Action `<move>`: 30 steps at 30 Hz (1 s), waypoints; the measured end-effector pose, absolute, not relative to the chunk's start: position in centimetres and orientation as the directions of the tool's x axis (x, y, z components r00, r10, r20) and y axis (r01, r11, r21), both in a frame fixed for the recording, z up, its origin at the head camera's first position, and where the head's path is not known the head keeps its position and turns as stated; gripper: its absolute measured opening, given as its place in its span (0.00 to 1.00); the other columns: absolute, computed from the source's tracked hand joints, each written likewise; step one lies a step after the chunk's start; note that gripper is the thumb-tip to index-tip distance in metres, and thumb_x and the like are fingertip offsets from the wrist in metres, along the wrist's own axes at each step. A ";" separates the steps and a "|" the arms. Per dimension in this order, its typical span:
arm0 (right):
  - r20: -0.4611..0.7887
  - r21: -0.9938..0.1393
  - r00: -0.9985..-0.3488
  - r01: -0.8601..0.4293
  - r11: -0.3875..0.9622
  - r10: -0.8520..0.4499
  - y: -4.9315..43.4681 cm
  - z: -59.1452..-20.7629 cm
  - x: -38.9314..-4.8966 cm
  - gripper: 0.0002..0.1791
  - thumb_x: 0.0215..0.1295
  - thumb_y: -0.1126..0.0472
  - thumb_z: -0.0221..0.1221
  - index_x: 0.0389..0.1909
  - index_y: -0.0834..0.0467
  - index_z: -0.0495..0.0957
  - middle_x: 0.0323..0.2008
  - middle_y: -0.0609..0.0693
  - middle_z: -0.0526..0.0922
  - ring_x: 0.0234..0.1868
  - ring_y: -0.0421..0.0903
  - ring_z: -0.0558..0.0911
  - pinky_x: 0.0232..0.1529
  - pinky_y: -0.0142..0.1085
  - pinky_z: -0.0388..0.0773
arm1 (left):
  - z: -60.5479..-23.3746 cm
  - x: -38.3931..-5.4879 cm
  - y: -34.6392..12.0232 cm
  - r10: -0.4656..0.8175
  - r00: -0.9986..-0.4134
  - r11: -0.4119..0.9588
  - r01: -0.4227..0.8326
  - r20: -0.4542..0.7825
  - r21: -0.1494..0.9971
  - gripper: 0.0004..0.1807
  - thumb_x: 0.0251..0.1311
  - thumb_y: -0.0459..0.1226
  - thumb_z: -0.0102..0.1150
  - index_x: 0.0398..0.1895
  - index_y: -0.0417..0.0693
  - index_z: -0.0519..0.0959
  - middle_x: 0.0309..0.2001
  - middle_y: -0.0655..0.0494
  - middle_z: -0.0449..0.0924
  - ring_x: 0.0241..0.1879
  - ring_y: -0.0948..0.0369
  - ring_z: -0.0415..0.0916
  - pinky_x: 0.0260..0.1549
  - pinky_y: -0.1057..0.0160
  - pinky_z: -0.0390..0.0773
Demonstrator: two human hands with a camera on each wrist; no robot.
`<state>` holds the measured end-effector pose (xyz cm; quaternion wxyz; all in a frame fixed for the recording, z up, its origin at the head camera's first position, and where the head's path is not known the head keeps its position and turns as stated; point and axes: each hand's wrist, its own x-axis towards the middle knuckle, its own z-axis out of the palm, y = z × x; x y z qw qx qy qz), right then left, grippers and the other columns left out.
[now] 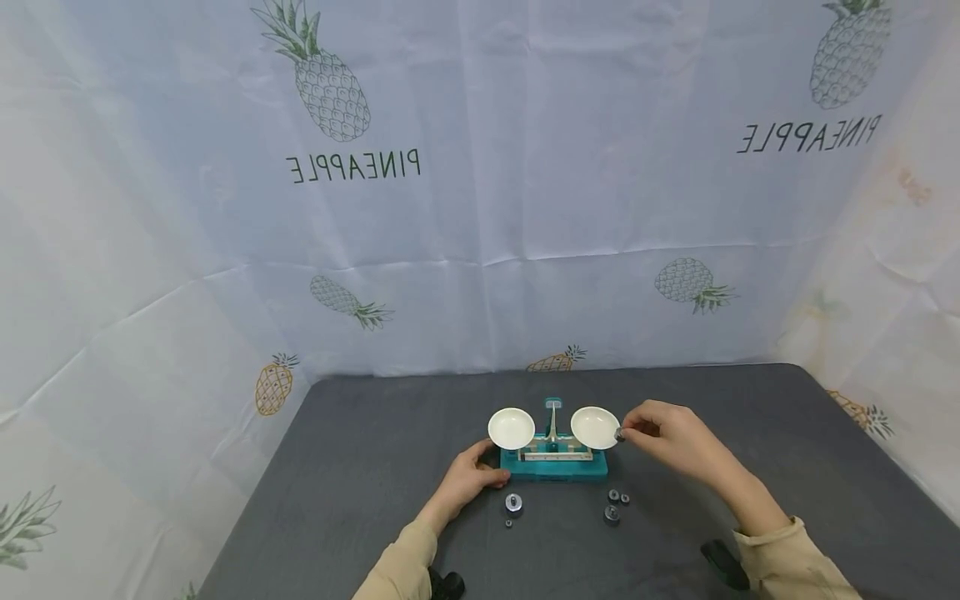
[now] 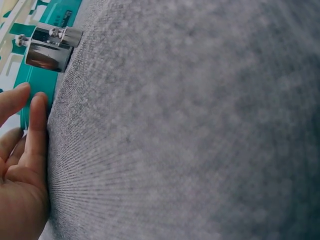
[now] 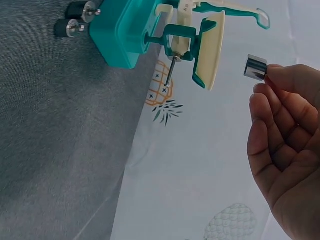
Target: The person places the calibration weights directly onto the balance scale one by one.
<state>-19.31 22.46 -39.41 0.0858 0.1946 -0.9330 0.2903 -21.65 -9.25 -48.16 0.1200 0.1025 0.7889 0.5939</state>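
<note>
A teal balance scale (image 1: pixel 553 471) with two white pans stands on the dark table. My left hand (image 1: pixel 471 479) holds the left end of its base, thumb at the front and fingers toward the back. The left wrist view shows the fingertips on the teal base (image 2: pixel 42 82). My right hand (image 1: pixel 671 437) pinches a small shiny metal weight (image 3: pixel 256 67) between thumb and forefinger. In the right wrist view the weight is raised above the level of the near pan (image 3: pixel 210 52), apart from it. From the head it appears at the right pan's (image 1: pixel 596 427) outer edge.
In front of the scale on the left are a larger weight (image 1: pixel 513 503) and a tiny one (image 1: pixel 508 523). Several more weights, among them a large one (image 1: pixel 611 515), stand front right. A patterned white cloth (image 1: pixel 495 208) hangs behind the table.
</note>
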 end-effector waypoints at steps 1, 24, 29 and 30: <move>0.270 -0.512 -0.909 -0.414 0.753 -0.317 22.4 -39.4 -19.5 0.02 0.59 0.59 0.61 0.33 0.51 0.81 0.30 0.39 0.79 0.29 0.29 0.74 0.28 0.28 0.73 | -48.2 -21.6 -9.3 0.304 -0.950 0.278 0.022 -0.067 0.960 0.32 0.52 0.32 0.63 0.61 0.33 0.66 0.30 0.39 0.84 0.29 0.57 0.83 0.31 0.63 0.79; 0.219 -0.497 -0.901 -0.433 0.752 -0.374 19.4 -39.8 -23.1 0.03 0.60 0.61 0.60 0.33 0.56 0.81 0.30 0.46 0.80 0.29 0.36 0.76 0.27 0.28 0.72 | -51.9 -23.5 -9.6 0.303 -0.951 0.290 0.032 -0.060 0.956 0.34 0.50 0.36 0.66 0.62 0.39 0.67 0.28 0.45 0.85 0.26 0.64 0.81 0.29 0.66 0.79; 0.222 -0.474 -0.898 -0.441 0.762 -0.381 19.0 -39.9 -23.4 0.04 0.60 0.61 0.59 0.32 0.55 0.81 0.30 0.46 0.81 0.29 0.36 0.76 0.28 0.29 0.73 | -51.8 -23.4 -9.5 0.307 -0.950 0.302 0.037 -0.061 0.953 0.33 0.50 0.37 0.66 0.62 0.40 0.67 0.29 0.45 0.85 0.26 0.64 0.81 0.29 0.66 0.79; 0.221 -0.471 -0.897 -0.441 0.764 -0.382 19.0 -39.9 -23.4 0.04 0.60 0.61 0.59 0.32 0.55 0.81 0.30 0.46 0.80 0.29 0.36 0.76 0.27 0.29 0.72 | -51.7 -23.4 -9.5 0.307 -0.950 0.304 0.036 -0.062 0.952 0.34 0.50 0.37 0.66 0.62 0.40 0.67 0.29 0.45 0.85 0.26 0.64 0.81 0.30 0.66 0.79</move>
